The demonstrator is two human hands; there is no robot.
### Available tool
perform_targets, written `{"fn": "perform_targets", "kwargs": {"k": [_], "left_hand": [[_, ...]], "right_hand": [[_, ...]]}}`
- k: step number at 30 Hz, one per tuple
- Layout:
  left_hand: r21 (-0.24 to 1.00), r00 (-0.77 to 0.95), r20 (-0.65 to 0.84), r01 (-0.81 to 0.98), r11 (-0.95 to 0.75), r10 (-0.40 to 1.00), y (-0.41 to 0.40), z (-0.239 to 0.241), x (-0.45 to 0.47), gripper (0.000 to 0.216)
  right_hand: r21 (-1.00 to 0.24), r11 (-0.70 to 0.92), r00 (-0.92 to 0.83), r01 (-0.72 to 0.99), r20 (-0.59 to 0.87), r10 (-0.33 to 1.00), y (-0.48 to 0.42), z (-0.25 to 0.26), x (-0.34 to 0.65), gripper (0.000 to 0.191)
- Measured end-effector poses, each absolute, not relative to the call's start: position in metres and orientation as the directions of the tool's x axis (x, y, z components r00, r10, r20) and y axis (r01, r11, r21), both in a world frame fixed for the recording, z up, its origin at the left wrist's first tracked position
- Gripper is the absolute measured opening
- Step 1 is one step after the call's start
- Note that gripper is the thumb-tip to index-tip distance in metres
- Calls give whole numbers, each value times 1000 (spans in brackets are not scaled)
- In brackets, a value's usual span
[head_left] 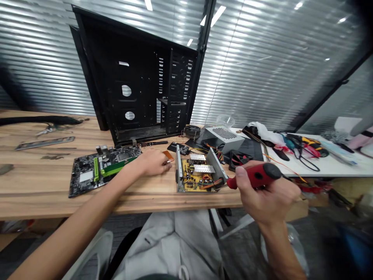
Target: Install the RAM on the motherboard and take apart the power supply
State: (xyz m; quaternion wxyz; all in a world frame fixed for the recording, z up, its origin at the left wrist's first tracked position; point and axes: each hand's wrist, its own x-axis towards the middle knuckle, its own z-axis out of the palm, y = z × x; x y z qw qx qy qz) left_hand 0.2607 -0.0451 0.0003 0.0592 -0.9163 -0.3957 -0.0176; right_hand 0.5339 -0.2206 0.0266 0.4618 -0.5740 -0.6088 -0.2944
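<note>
My right hand (266,198) is wrapped round the red handle of a screwdriver (258,177), held above the table's front edge. It points left at an opened computer power supply (198,173) with a yellow circuit board, silver heat sinks and wires in its metal tray. My left hand (154,161) rests on the table left of the tray, fingers curled against a small flat orange-brown piece (168,156). Under my left forearm lies a motherboard (84,177) with bright green slots; the arm hides part of it.
A black computer case (140,85) stands behind. Near it are the perforated grey power supply cover (225,138), a fan (192,131) and another fan (240,157). A metal strip (45,143) lies left on the wooden table (58,206). Cables and tools crowd a white table (335,169) at right.
</note>
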Motion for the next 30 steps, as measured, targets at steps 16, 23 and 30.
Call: {"fn": "perform_targets", "kwargs": {"k": [16, 23, 30], "left_hand": [[-122, 690, 52, 722, -681, 722, -45, 1, 261, 55], [-102, 694, 78, 719, -687, 715, -41, -8, 259, 54], [-89, 705, 120, 709, -699, 699, -39, -12, 258, 50]], "right_hand": [[-269, 198, 148, 943, 868, 475, -217, 27, 537, 32], [-305, 133, 173, 943, 791, 587, -203, 57, 547, 49], [84, -28, -45, 996, 745, 665, -202, 92, 550, 49]]}}
